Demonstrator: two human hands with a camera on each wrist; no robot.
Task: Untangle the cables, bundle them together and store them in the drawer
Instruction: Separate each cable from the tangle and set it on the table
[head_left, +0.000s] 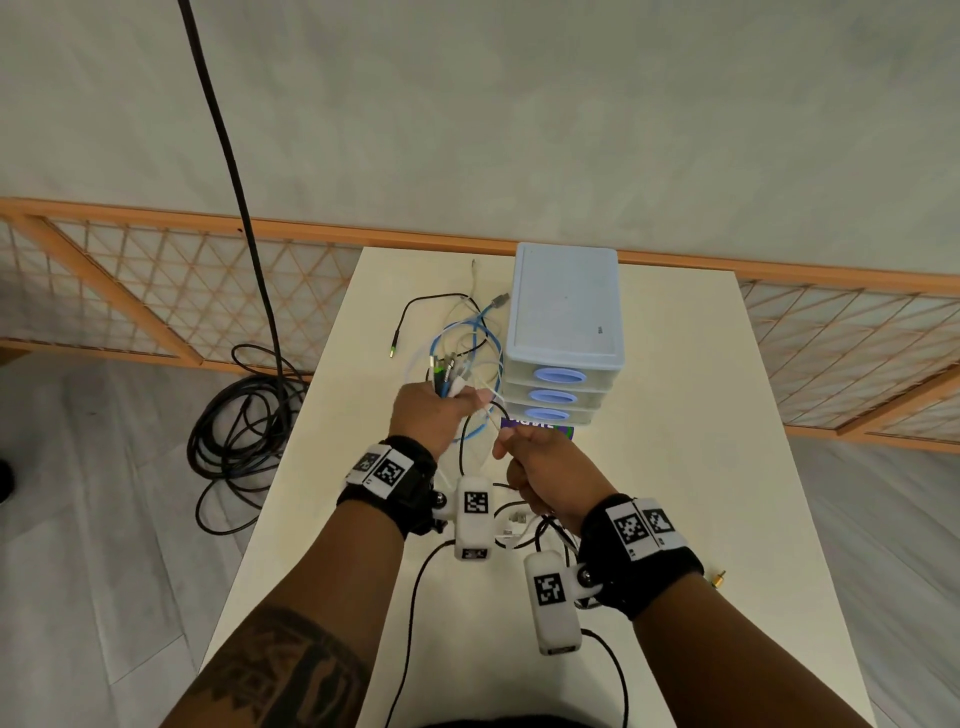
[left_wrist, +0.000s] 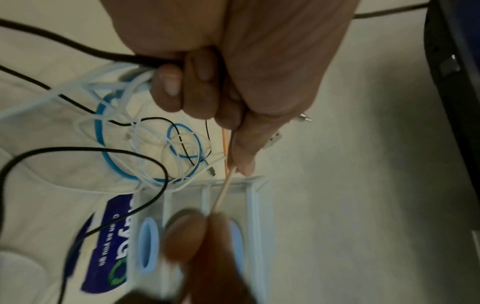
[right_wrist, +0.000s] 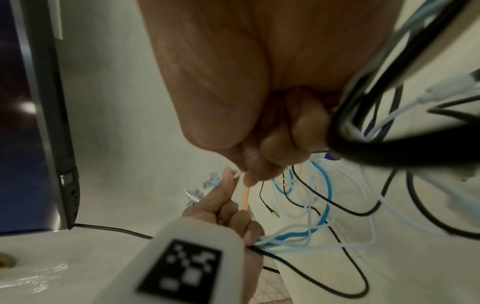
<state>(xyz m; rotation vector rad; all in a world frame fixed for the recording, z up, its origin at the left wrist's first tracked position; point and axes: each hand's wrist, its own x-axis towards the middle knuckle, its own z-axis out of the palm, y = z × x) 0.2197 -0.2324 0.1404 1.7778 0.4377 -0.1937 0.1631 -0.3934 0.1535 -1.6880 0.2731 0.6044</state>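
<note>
Over table (head_left: 675, 364), left hand (head_left: 426, 415) grips cables (head_left: 448, 375); right hand (head_left: 540, 467) seemingly pinches one.

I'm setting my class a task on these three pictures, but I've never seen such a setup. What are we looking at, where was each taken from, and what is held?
No machine here: a person works with bare hands. One picture comes from a head-worn camera looking down; the other two come from white cameras strapped at each wrist, looking along the fingers. On the table lie tangled cables beside a closed set of drawers. The left hand grips a bunch of cable ends; the right hand pinches one white cable stretched between both hands.
</note>
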